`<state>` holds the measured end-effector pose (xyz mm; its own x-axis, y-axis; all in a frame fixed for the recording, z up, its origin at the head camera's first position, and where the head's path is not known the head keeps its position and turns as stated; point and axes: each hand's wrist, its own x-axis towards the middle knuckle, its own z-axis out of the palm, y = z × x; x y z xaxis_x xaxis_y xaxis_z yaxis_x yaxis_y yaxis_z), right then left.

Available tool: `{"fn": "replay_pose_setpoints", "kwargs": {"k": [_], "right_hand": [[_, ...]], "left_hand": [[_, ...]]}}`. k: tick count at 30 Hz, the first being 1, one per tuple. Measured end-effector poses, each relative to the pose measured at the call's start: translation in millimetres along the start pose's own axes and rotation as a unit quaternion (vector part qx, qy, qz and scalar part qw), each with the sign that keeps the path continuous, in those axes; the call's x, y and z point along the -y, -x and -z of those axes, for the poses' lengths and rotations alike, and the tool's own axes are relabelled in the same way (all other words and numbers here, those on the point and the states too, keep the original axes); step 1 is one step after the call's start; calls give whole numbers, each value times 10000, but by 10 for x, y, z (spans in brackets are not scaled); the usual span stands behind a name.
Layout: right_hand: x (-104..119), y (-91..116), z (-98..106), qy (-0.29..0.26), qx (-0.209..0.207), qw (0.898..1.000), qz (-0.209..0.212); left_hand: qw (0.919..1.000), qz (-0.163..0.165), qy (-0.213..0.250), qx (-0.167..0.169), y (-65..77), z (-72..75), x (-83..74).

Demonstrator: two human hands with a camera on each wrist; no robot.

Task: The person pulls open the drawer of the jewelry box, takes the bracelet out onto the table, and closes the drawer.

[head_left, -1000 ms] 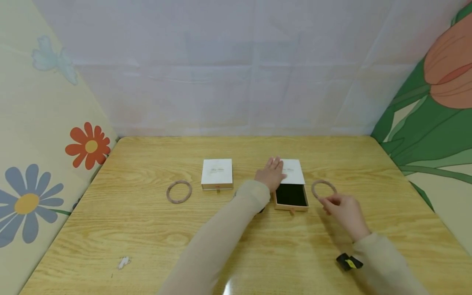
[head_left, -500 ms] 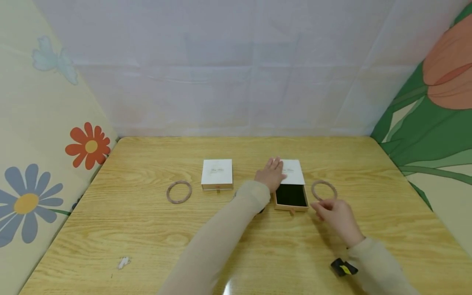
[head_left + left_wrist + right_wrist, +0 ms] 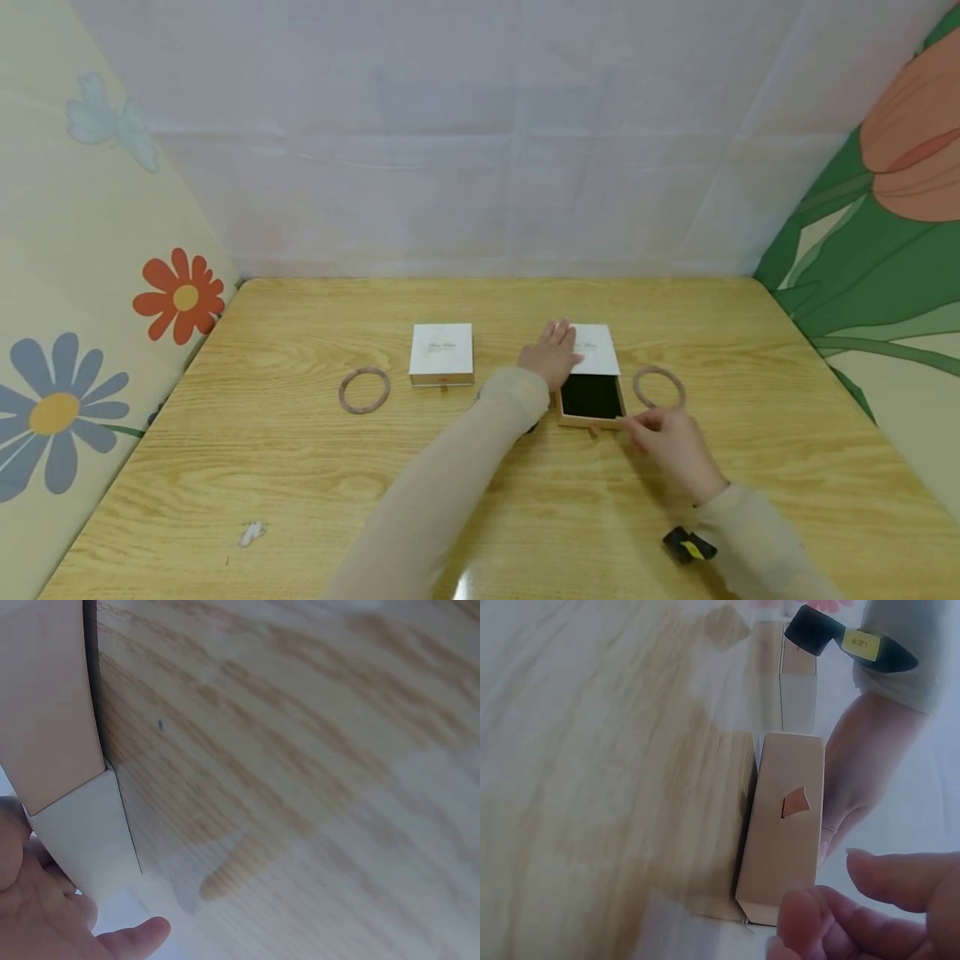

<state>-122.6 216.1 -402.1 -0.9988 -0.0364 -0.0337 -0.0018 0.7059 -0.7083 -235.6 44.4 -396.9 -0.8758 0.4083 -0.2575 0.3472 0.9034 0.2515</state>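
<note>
My left hand [image 3: 550, 358] lies with straight fingers on top of the right white box's sleeve [image 3: 600, 346]. From that sleeve the tan drawer [image 3: 581, 422], lined in dark material, sticks out toward me. An orange pull tab [image 3: 796, 802] shows on its front in the right wrist view. At the drawer's front right corner are the fingertips of my right hand [image 3: 671, 442]. The right wrist view shows its thumb [image 3: 900, 877] apart from the fingers, with nothing between. Just behind this hand lies a thin mauve bangle [image 3: 658, 368], its near edge partly covered.
A second white box [image 3: 441, 350], its drawer pushed in, stands left of centre on the wooden table [image 3: 300, 483]. Another mauve bangle [image 3: 341, 392] lies to its left. A black strapped device [image 3: 686, 546] is on my right wrist. White backdrop [image 3: 480, 167] rises behind the table.
My right hand has moved left, from the edge of the right bangle to the drawer's front corner. The left hand, boxes and bangles have stayed in place.
</note>
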Motion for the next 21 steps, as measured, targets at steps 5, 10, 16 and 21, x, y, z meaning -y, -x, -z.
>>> {"fn": "replay_pose_setpoints", "kwargs": {"k": [5, 10, 16, 21], "right_hand": [[12, -6, -39, -11, 163, 9998, -86], [25, -5, -77, -138, 204, 9996, -144], [48, 0, -130, -385, 315, 9983, -298], [66, -5, -178, -539, 458, 9967, -385]], "left_hand": [[9999, -8, -143, 21, -16, -6, 0], [9998, -25, -206, 39, -50, -26, 7], [9998, 24, -194, 91, -92, -66, 22], [9997, -11, -228, 71, -98, -76, 26]]}}
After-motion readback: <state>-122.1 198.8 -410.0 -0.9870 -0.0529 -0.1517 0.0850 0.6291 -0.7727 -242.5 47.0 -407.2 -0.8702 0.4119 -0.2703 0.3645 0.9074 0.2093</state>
